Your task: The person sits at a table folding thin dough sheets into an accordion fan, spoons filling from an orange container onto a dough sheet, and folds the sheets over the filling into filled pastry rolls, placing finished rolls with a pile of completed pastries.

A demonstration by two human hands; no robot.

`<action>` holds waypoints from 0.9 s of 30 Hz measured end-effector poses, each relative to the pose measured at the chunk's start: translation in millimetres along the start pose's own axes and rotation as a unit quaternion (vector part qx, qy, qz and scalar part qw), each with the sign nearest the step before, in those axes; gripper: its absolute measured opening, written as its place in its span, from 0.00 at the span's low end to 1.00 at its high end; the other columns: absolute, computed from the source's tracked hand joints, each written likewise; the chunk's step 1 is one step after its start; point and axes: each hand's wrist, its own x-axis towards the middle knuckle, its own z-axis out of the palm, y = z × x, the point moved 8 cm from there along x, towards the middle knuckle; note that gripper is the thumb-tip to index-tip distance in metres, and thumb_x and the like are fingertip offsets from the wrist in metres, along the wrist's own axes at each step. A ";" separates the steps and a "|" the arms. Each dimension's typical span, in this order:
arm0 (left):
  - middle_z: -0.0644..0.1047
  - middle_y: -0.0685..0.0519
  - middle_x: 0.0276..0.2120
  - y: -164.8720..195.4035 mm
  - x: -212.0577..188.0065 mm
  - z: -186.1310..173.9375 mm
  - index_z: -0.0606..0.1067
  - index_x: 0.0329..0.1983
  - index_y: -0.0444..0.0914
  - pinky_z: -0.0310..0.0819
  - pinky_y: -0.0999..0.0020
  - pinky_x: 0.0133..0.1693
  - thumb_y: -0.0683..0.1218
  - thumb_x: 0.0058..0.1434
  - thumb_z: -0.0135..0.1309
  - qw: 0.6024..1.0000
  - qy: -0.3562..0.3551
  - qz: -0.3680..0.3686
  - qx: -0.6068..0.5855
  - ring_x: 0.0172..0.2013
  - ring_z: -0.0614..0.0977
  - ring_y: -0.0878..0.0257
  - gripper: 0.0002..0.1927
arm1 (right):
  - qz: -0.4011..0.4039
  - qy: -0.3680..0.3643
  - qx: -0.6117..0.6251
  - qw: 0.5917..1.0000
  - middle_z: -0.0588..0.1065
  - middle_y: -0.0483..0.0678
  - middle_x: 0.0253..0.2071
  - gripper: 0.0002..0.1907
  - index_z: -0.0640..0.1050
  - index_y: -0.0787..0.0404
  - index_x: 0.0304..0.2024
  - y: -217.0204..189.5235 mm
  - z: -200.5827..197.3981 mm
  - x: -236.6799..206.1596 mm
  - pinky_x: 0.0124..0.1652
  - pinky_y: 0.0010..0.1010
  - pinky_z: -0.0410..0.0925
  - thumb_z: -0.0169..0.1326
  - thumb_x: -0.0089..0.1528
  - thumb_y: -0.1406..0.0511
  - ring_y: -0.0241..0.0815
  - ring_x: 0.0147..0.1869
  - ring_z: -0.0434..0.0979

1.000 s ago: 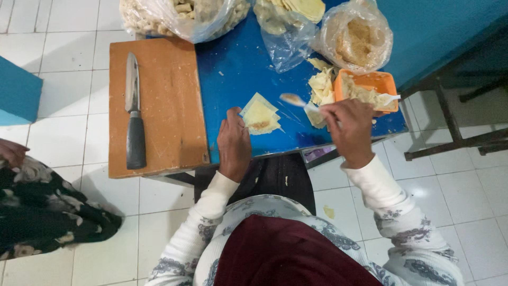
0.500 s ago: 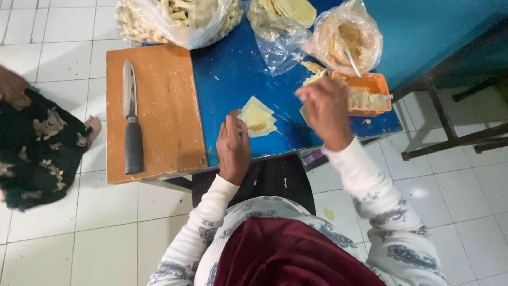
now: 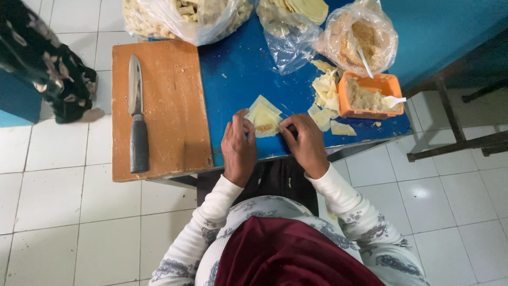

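Item: wrapper (image 3: 264, 121), pale yellow, square, laid flat on the blue table (image 3: 238, 69) near its front edge, a dab of brownish filling seen at its middle.

Left hand (image 3: 238, 145): placed at the wrapper's left edge, fingertips pinched together on the dough.

Right hand (image 3: 306, 143): half a second ago raised at the orange tub (image 3: 368, 95); now brought down to the wrapper's right edge, fingers closed on the dough. No spoon is held; a white spoon (image 3: 394, 100) is left in the tub. Filling is judged done and folding begun.

Nearby: offcuts of dough (image 3: 325, 90) between wrapper and tub; a board (image 3: 164, 106) to the left with a knife (image 3: 136, 114) lying on it; three plastic bags (image 3: 185, 18) along the far edge, one with crumbs, one with stacked wrappers.
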 end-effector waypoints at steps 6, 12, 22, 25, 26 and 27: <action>0.76 0.48 0.34 -2.4 5.1 8.1 0.69 0.61 0.34 0.76 0.61 0.38 0.31 0.60 0.55 0.997 -0.036 -0.022 -0.069 0.35 0.81 0.55 0.25 | -0.063 -0.015 0.030 0.997 0.81 0.51 0.46 0.06 0.81 0.61 0.45 -13.9 6.2 -2.2 0.48 0.38 0.72 0.58 0.65 0.71 0.52 0.50 0.81; 0.77 0.48 0.34 -7.7 6.1 16.9 0.69 0.58 0.34 0.77 0.62 0.38 0.33 0.56 0.60 0.991 -0.085 -0.023 -0.099 0.35 0.83 0.55 0.26 | -0.153 -0.045 -0.005 0.987 0.80 0.52 0.48 0.10 0.80 0.64 0.48 -21.2 6.9 -6.9 0.50 0.41 0.71 0.57 0.63 0.72 0.53 0.51 0.79; 0.76 0.44 0.40 6.0 -0.5 21.9 0.74 0.40 0.33 0.70 0.54 0.47 0.36 0.55 0.58 0.975 -0.149 0.163 -0.039 0.46 0.76 0.46 0.09 | -0.129 -0.067 -0.032 0.989 0.79 0.50 0.41 0.04 0.80 0.61 0.42 7.2 26.1 7.9 0.46 0.40 0.68 0.58 0.65 0.69 0.52 0.46 0.78; 0.74 0.45 0.36 -0.9 5.5 28.2 0.75 0.34 0.33 0.69 0.55 0.47 0.37 0.62 0.52 0.980 -0.141 0.140 -0.029 0.43 0.75 0.47 0.03 | -0.089 -0.078 0.011 0.993 0.78 0.50 0.40 0.03 0.79 0.61 0.42 10.9 28.8 16.8 0.45 0.40 0.68 0.57 0.66 0.69 0.52 0.46 0.77; 0.74 0.44 0.35 -6.8 8.8 30.4 0.76 0.33 0.32 0.69 0.55 0.46 0.38 0.63 0.50 0.984 -0.137 0.110 -0.032 0.41 0.74 0.46 0.05 | -0.104 -0.073 0.004 0.992 0.78 0.51 0.39 0.03 0.79 0.62 0.41 7.2 29.3 18.6 0.46 0.41 0.68 0.57 0.65 0.69 0.53 0.46 0.76; 0.74 0.44 0.34 -8.0 12.1 31.5 0.76 0.32 0.33 0.69 0.54 0.45 0.38 0.63 0.50 0.985 -0.136 0.105 -0.021 0.40 0.74 0.46 0.05 | -0.120 -0.068 -0.003 0.990 0.77 0.51 0.39 0.03 0.79 0.62 0.40 2.1 28.3 19.8 0.46 0.42 0.68 0.57 0.64 0.70 0.54 0.46 0.75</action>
